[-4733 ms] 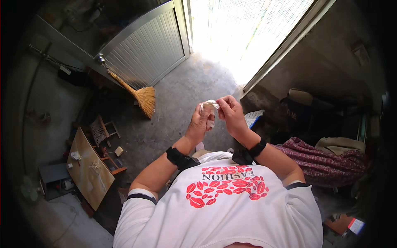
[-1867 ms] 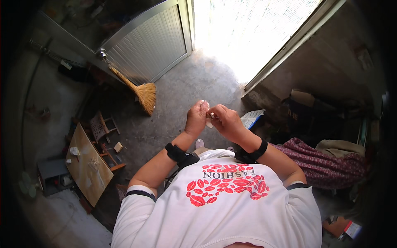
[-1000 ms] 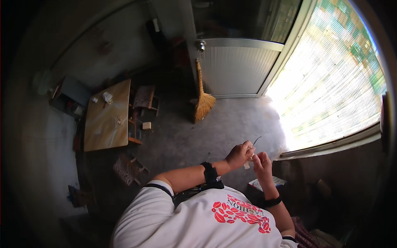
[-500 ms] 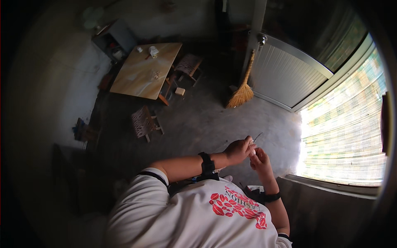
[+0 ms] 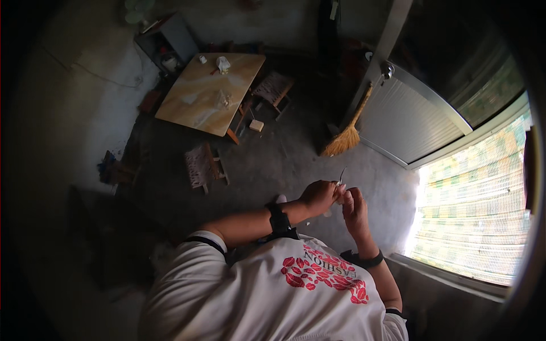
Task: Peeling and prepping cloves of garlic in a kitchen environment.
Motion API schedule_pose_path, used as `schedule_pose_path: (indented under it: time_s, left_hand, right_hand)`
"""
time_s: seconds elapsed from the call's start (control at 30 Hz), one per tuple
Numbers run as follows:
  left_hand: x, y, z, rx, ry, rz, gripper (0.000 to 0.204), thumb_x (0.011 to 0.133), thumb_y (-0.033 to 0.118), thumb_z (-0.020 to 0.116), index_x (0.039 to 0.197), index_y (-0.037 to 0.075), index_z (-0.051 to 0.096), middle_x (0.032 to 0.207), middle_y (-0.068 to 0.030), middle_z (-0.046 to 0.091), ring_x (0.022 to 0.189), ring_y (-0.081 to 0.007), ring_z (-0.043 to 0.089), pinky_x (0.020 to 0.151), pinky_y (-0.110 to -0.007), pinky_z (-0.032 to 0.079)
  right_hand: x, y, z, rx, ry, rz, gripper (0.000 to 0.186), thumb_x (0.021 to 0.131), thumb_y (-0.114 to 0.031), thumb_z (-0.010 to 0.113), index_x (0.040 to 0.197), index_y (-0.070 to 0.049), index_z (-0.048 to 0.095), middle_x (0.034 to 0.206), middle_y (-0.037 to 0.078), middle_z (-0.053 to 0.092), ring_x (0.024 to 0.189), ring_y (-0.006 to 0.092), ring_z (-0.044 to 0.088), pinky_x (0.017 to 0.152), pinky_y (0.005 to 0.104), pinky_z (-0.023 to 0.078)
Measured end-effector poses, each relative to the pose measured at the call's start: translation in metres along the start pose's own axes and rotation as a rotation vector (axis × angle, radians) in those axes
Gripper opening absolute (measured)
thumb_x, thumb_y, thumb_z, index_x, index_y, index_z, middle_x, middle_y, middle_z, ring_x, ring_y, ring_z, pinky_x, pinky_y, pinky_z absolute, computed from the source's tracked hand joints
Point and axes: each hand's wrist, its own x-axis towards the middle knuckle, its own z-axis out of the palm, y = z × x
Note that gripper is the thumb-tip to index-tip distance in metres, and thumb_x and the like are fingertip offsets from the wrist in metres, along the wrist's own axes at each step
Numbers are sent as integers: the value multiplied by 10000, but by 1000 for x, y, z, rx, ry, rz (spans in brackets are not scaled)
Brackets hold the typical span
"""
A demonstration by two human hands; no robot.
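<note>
My left hand is closed, and a thin, slightly curved, pointed thing sticks up from its fingers; it looks like a slim blade or a stiff wire, too small to tell. My right hand meets the left fingertips with its thumb and fingers pinched. Something small and pale shows between the two hands, mostly hidden by the fingers. Dark bands sit round both my wrists.
A straw broom leans by the open metal-framed door. Further left stand a marble-patterned low table with small things on it, woven stools and a small block. A bright woven blind hangs at right.
Both hands have shifted slightly up and left in the picture. The thin pointed thing now stands more upright than before. The room has shifted in view as my head moved.
</note>
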Motion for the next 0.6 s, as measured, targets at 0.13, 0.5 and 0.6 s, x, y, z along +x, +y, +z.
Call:
schedule_pose_path:
  time_s: [0.13, 0.5, 0.6]
  left_hand:
    - [33, -42, -50, -124, 52, 17, 386, 929, 285, 385, 735, -3, 557, 641, -197, 576, 634, -364, 585, 567, -415, 428]
    - [102, -152, -173, -527, 256, -178, 396, 943, 309, 337, 742, 19, 516, 583, -70, 502, 506, -170, 481, 492, -323, 372]
    - [123, -165, -196, -927, 317, -374, 345, 937, 335, 364, 742, 89, 507, 593, 26, 457, 512, -51, 436, 428, -235, 310]
  right_hand:
    - [67, -22, 50, 18, 63, -63, 230, 922, -222, 467, 889, 5, 472, 714, 169, 579, 648, 276, 589, 602, 348, 453]
    - [242, -52, 163, 404, -147, 73, 241, 952, -246, 414, 839, -37, 449, 657, -1, 465, 546, 74, 413, 484, 241, 360]
    - [282, -54, 185, 683, -233, 240, 252, 949, -288, 415, 929, -42, 465, 721, 2, 489, 604, 87, 475, 532, 243, 408]
